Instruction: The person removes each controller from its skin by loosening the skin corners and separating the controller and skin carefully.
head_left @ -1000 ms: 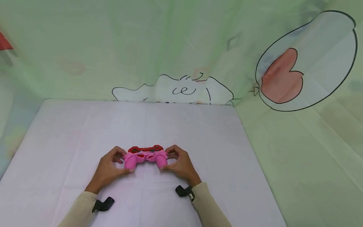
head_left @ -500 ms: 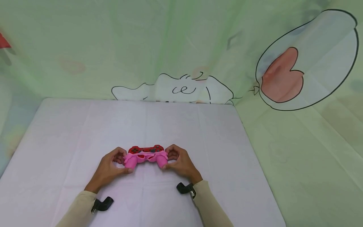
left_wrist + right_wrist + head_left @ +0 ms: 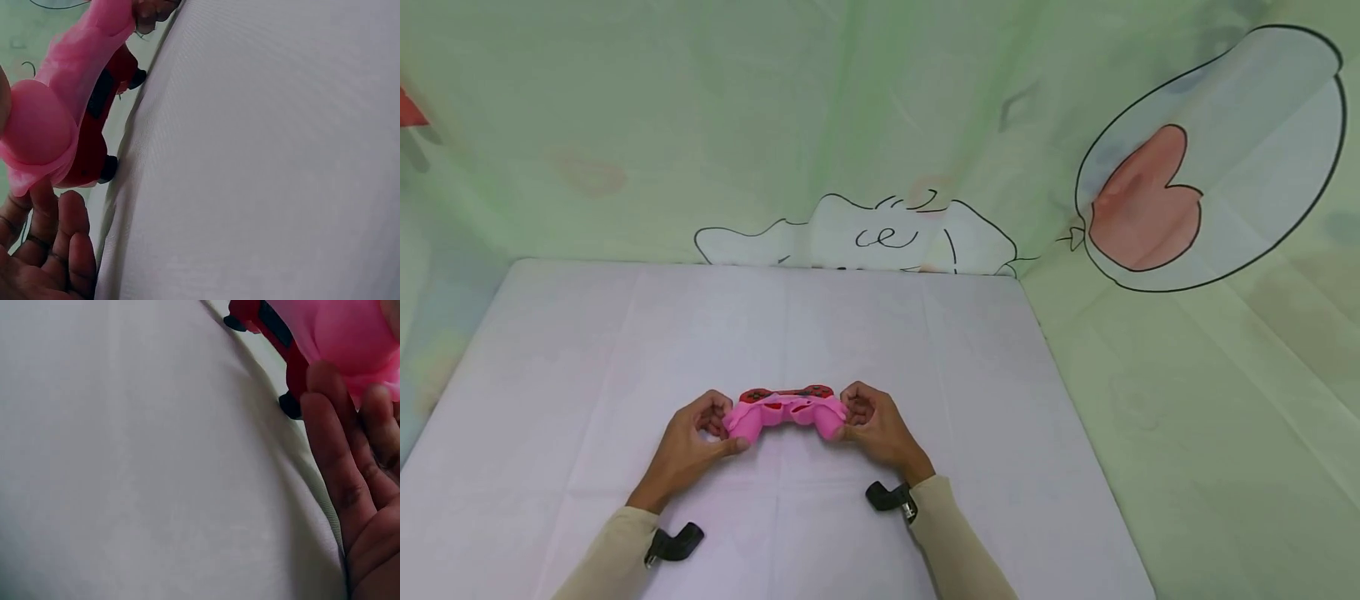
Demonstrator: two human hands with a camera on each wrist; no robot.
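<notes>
A red game controller (image 3: 820, 390) is partly covered by a pink, stretchy controller sleeve (image 3: 786, 410) in the head view. Pink material wraps both handles and lies in loose folds over the front, while the red far edge with its buttons stays bare. My left hand (image 3: 688, 442) pinches the sleeve at the left handle between thumb and fingers. At the right handle, my right hand (image 3: 886, 433) pinches it likewise. Both wrist views show the red underside and dark stick tops, here a stick (image 3: 108, 169) and a stick (image 3: 290, 406), facing the table, fingertips touching the pink edge.
A white-covered table (image 3: 962, 375) lies under the hands. Green printed fabric (image 3: 625, 125) hangs behind and at the sides. Each sleeve cuff carries a black wrist camera, a left one (image 3: 676, 543) and a right one (image 3: 887, 497).
The pink sleeve now reaches farther over the controller's face, and less red shows. The controller has tilted slightly. Both hands stay nearly in place, fingers shifting a little outward.
</notes>
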